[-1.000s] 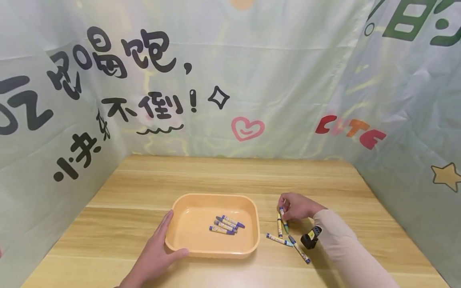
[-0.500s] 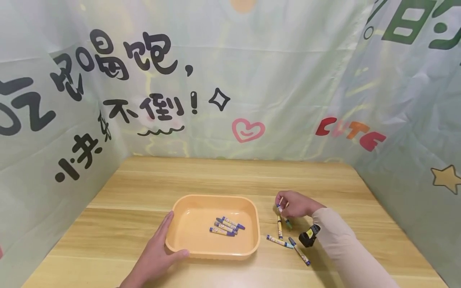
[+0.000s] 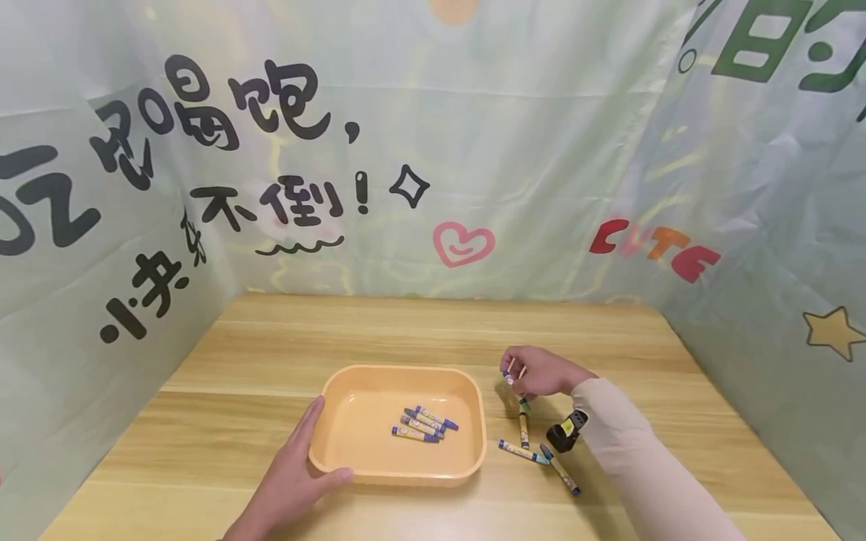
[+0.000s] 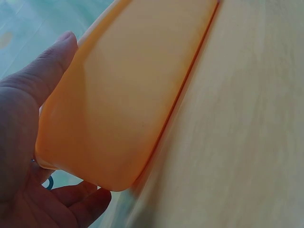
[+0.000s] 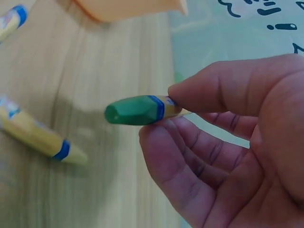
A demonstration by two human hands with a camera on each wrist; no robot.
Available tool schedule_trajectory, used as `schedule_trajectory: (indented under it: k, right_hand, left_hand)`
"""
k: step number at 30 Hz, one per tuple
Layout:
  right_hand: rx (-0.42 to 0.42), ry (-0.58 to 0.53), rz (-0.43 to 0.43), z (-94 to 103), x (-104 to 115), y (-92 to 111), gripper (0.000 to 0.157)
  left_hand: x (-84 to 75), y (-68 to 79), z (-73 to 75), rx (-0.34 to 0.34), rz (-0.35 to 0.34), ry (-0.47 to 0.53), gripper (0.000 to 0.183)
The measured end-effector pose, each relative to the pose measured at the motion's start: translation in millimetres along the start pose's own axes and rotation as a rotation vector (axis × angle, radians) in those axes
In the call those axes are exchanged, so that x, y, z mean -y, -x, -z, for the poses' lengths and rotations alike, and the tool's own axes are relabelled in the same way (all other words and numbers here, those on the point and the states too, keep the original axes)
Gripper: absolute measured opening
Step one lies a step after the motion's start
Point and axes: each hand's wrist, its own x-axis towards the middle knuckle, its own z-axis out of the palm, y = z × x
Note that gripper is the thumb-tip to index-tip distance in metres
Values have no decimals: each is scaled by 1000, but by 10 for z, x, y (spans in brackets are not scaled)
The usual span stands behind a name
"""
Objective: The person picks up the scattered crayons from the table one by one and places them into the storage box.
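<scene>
In the right wrist view my right hand (image 3: 544, 372) pinches a green crayon (image 5: 135, 110) between thumb and fingertips, its blunt green tip pointing away from the palm. The crayon is lifted off the table, to the right of an orange plastic tray (image 3: 361, 439). My left hand (image 3: 291, 469) holds that tray at its near left corner, thumb by the near rim and fingers along the left side. Inside the tray lie several crayons (image 3: 416, 435), bunched right of the middle. A pale yellow crayon (image 5: 35, 130) lies on the table below my right hand.
Toward the front right a light blue crayon (image 3: 519, 451) and a dark-tipped crayon (image 3: 561, 472) lie on the wooden table (image 3: 433, 330). A black wrist camera (image 3: 567, 430) hangs at the right sleeve. Printed cloth (image 3: 514, 150) walls the table's back and sides.
My right hand has raised the green crayon from beside the yellow one and carried it left and slightly away from me. The left hand and the tray keep their place.
</scene>
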Motion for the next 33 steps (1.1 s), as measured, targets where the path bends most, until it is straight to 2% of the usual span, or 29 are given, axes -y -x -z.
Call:
schedule_trajectory:
  k: [6, 16, 25, 33]
  right_hand:
    - [9, -9, 12, -1, 155, -44, 29]
    - [29, 12, 86, -3, 335, -132, 25]
    - [50, -1, 97, -80, 429, -178, 26]
    - [59, 35, 114, -147, 563, -241, 29]
  left_hand:
    - [-7, 7, 10, 1, 7, -1, 112]
    - [-3, 2, 2, -3, 4, -8, 113]
    - [-6, 6, -7, 4, 2, 1, 113]
    - [-5, 12, -10, -5, -8, 4, 112]
